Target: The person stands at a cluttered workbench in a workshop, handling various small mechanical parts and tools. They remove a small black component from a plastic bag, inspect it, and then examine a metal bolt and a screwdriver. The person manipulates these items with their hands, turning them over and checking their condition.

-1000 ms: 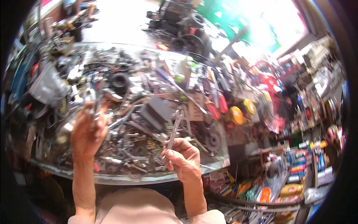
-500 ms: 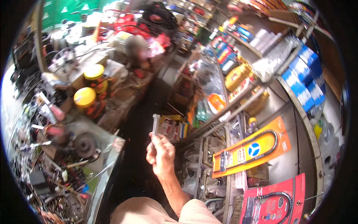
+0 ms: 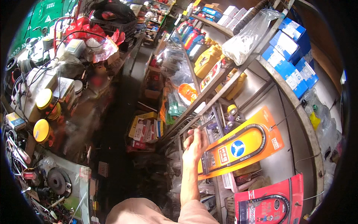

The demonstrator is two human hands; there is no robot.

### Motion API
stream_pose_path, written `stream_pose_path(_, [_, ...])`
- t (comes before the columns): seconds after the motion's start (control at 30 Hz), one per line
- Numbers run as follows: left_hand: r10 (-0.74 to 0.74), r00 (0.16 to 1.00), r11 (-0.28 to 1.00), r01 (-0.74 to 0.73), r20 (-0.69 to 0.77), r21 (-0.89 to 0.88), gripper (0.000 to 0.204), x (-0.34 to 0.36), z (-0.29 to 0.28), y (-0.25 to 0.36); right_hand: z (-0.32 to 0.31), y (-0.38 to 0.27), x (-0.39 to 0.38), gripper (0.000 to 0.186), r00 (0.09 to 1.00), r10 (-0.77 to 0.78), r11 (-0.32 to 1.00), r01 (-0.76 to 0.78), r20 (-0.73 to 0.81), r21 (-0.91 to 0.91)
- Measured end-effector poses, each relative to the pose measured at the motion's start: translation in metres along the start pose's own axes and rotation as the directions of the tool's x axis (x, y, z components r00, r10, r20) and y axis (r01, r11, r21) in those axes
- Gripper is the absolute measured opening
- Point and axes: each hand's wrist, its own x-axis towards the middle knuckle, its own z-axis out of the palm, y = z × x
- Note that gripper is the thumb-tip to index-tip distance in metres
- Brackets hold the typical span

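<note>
My right hand [image 3: 195, 142] reaches to the metal shelving on the right, its fingers curled beside small tools [image 3: 220, 121] on the rack. What they hold is too small and hidden to make out. Just right of my hand hangs an orange-yellow card with a black U-shaped lock [image 3: 255, 130], and lower down a similar red package [image 3: 294, 186]. A pink plastic basket [image 3: 228, 180] lies below the yellow card. My left hand is out of view.
A glass-edged counter [image 3: 84, 171] with metal parts is at lower left, yellow-lidded containers [image 3: 41, 130] above it. A dark narrow aisle [image 3: 112, 142] runs beside it, with cartons [image 3: 145, 128]. Blue boxes [image 3: 291, 63] and yellow bottles [image 3: 205, 59] sit on shelves.
My view has swung from the cluttered glass counter to the shelving. My right hand, earlier holding a wrench upright, has moved into the rack. My left hand has left the view.
</note>
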Motion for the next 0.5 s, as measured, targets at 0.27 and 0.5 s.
stream_pose_path(0.27, [-0.028, 0.998, 1.0, 0.028, 0.055, 0.006, 0.031, 0.006, 0.014, -0.017, 0.013, -0.04, 0.119, 0.012, 0.934, -0.054, 0.967, 0.138, -0.354, 0.216])
stream_pose_path(0.5, [-0.011, 0.996, 0.999, 0.008, 0.089, 0.034, 0.031, -0.008, 0.014, -0.013, -0.003, -0.029, 0.175, 0.017, 0.961, 0.041, 0.903, 0.081, -0.272, 0.422])
